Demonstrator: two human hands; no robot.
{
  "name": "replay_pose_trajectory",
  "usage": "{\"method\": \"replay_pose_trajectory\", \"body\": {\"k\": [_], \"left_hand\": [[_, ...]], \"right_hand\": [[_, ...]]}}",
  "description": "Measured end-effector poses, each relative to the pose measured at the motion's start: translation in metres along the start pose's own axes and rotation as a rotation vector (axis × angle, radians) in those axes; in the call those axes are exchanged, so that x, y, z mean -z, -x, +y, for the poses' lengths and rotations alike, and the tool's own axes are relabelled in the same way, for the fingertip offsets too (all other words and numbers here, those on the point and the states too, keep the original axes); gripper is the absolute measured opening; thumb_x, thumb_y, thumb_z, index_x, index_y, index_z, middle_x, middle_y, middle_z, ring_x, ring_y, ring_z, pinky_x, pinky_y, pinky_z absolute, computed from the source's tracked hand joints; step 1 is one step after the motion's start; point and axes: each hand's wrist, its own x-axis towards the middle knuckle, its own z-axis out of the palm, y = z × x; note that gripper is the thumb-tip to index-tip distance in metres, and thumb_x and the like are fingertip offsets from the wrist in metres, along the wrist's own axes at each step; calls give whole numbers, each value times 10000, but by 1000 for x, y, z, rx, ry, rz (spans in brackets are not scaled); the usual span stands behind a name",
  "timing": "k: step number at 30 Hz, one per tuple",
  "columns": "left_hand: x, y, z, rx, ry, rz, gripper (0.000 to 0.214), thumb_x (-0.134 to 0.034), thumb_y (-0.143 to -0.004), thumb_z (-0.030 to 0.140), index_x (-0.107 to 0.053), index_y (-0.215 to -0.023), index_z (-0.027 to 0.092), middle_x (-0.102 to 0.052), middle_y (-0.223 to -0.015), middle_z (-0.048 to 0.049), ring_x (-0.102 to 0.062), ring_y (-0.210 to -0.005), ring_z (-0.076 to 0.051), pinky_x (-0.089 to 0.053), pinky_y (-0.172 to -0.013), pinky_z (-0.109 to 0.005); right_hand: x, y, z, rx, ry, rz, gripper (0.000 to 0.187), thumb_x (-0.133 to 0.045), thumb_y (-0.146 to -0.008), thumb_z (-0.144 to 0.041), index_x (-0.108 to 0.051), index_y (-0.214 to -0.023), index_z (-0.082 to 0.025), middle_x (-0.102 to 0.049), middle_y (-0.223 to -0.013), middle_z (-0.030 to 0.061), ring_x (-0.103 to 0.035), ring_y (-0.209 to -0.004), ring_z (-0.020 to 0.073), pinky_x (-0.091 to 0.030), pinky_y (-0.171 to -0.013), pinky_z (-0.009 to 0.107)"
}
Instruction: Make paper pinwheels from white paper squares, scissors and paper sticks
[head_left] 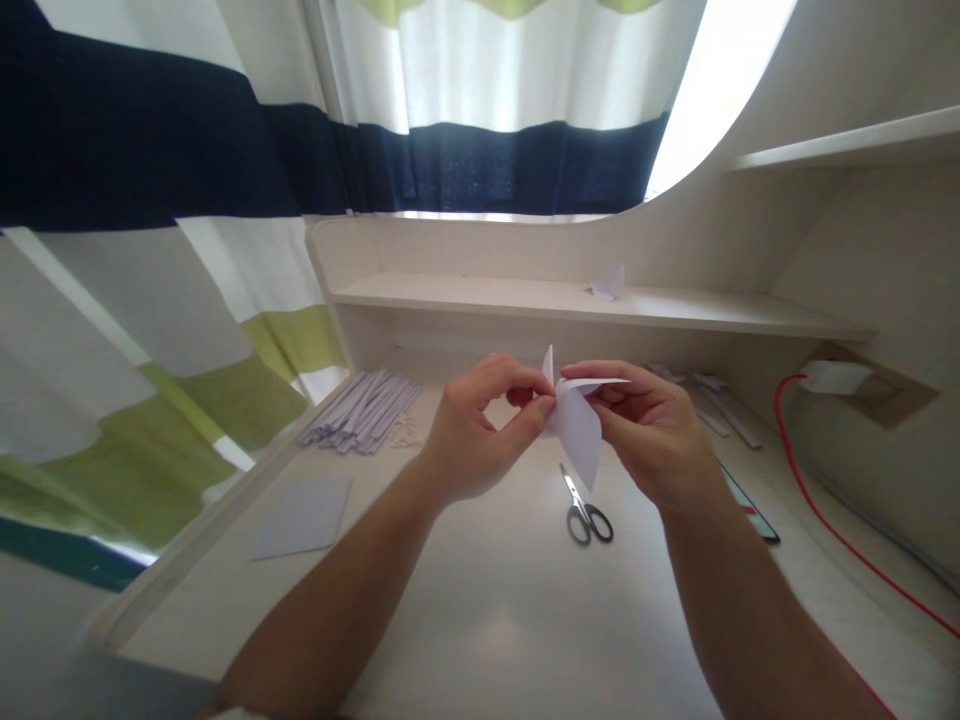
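A folded piece of white paper (579, 435) is held in the air above the desk, its flaps pointing up, right and down. My left hand (491, 425) pinches its left side between thumb and forefinger. On the other side my right hand (649, 425) grips the paper, with the fingers behind a flap and partly hidden. Below the paper, scissors (583, 512) with black handles lie on the desk, blades pointing away from me.
Many white paper strips (364, 410) lie at the left, beside small pale pieces (405, 432). Nearer is a white paper sheet (304, 518). A folded paper shape (609, 284) stands on the shelf (480, 296). At right are a phone (750, 510), paper scraps (724, 405) and a red cable (821, 525).
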Motion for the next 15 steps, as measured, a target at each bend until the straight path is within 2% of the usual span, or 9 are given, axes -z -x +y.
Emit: {"method": "replay_pose_trajectory", "body": {"k": [7,12,15], "left_hand": [[2,0,-2,-35,-27,-34,100,-704,-919,107,-724,-932,204,-692,-819,-3,-618,-770,-149,-534,-754,-309],[4,-2,-6,-12,-8,-67,114,-705,-899,89,-730,-915,200,-680,-809,0,-622,-770,-147,-528,-767,-311],[6,-2,-7,8,5,-95,129,-692,-887,72,-733,-910,192,-674,-802,4,-615,-770,-141,-516,-760,-299]], "right_hand": [[-5,0,-1,-20,28,59,263,-941,-788,-253,-845,-1032,-259,-818,-852,19,-765,-771,152,-647,-722,259],[-7,-1,4,-36,22,85,331,-958,-753,-286,-822,-1052,-249,-821,-852,23,-768,-763,174,-651,-737,309],[-6,-3,11,-52,-13,109,392,-982,-708,-263,-809,-1059,-233,-822,-839,24,-765,-755,174,-635,-712,296]]}}
